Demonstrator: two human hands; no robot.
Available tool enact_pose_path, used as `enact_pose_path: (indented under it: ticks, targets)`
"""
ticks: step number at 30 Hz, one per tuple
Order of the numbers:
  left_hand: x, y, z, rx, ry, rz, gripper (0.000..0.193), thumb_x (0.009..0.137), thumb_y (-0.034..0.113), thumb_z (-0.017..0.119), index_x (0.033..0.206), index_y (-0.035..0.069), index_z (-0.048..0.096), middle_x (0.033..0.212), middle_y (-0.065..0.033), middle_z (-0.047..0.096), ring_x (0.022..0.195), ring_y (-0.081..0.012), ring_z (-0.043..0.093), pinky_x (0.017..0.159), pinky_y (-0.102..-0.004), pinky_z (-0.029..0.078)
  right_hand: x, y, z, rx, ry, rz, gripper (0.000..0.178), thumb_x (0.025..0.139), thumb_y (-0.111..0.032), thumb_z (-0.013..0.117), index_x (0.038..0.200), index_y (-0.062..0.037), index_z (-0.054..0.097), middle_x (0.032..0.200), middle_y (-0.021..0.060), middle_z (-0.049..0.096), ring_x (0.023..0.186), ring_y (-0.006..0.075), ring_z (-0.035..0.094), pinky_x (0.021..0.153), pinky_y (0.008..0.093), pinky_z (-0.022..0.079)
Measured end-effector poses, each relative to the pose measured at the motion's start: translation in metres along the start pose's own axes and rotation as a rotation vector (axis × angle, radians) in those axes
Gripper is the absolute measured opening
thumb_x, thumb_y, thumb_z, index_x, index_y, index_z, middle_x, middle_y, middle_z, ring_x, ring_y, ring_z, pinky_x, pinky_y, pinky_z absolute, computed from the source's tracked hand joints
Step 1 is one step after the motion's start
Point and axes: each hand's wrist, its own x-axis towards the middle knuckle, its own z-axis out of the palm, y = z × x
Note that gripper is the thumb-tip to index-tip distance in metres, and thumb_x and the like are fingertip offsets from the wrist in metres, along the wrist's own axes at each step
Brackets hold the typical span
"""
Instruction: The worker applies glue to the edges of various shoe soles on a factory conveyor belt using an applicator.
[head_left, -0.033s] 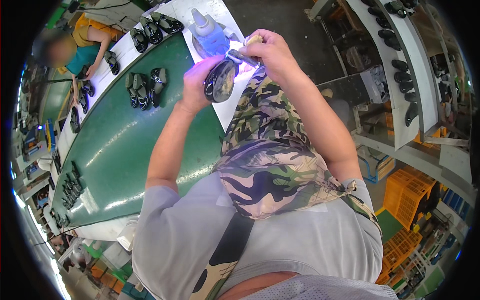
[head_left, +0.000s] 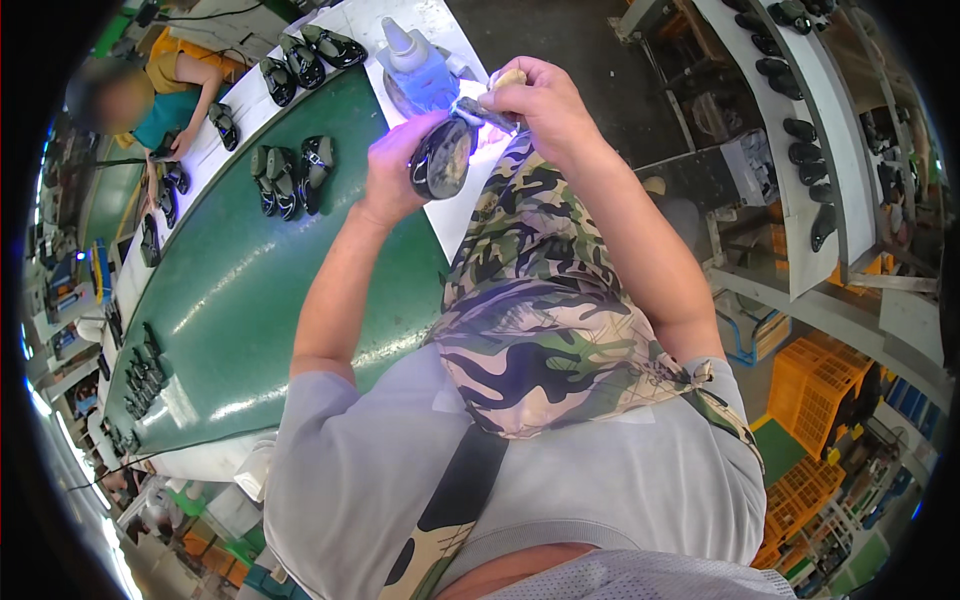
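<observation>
A glossy black shoe (head_left: 440, 165) is gripped in my left hand (head_left: 390, 168), its rounded end tilted toward me. My right hand (head_left: 545, 112) is pinched at the shoe's far end, by a dark strap-like part (head_left: 486, 115). A small tan piece (head_left: 511, 79) shows at my right fingers; its kind cannot be made out. Just beyond my hands stands a squeeze bottle (head_left: 415, 72) with a pale nozzle, lit bluish. Bright light falls on the white work surface (head_left: 455, 222) under the shoe.
Left of me is a green conveyor belt (head_left: 240, 280) carrying several black shoes (head_left: 290, 178). More shoes (head_left: 310, 58) line its white ledge. A co-worker (head_left: 165, 110) is across the belt. On the right stand a shoe rack (head_left: 815, 180) and orange crates (head_left: 815, 390).
</observation>
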Motion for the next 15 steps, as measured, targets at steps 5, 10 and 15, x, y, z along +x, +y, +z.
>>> enact_pose_path:
  ticks: [5, 10, 15]
  targets:
    - [0.000, 0.001, 0.004, -0.008, -0.218, -0.247, 0.058, 0.059, 0.013, 0.088, 0.110, 0.003, 0.065, 0.094, -0.0129, 0.071, 0.081, -0.0231, 0.069, 0.075, -0.0357, 0.055, -0.008, -0.016, 0.000, -0.049, -0.016, -0.140, 0.018, 0.072, -0.003, 0.078, 0.081, -0.0012, 0.062, 0.074, 0.0020, 0.060, 0.067, 0.0097, 0.057, 0.060, 0.0257, 0.047]
    - [0.010, -0.004, -0.003, -0.100, -0.507, -0.437, 0.060, 0.053, 0.014, 0.088, 0.106, 0.001, 0.065, 0.088, -0.0085, 0.070, 0.078, -0.0162, 0.064, 0.076, -0.0318, 0.054, -0.005, -0.024, -0.007, -0.217, -0.014, -0.381, 0.018, 0.075, -0.006, 0.077, 0.082, -0.0016, 0.061, 0.075, 0.0005, 0.061, 0.070, 0.0066, 0.056, 0.061, 0.0242, 0.047]
    - [0.018, 0.000, -0.007, -0.408, -0.620, -0.471, 0.060, 0.054, 0.009, 0.089, 0.107, -0.003, 0.064, 0.094, -0.0006, 0.068, 0.083, -0.0087, 0.059, 0.079, -0.0279, 0.052, 0.004, -0.022, -0.017, -0.314, -0.019, -0.468, 0.017, 0.075, -0.006, 0.075, 0.081, -0.0030, 0.059, 0.075, -0.0002, 0.061, 0.068, 0.0059, 0.054, 0.061, 0.0236, 0.046]
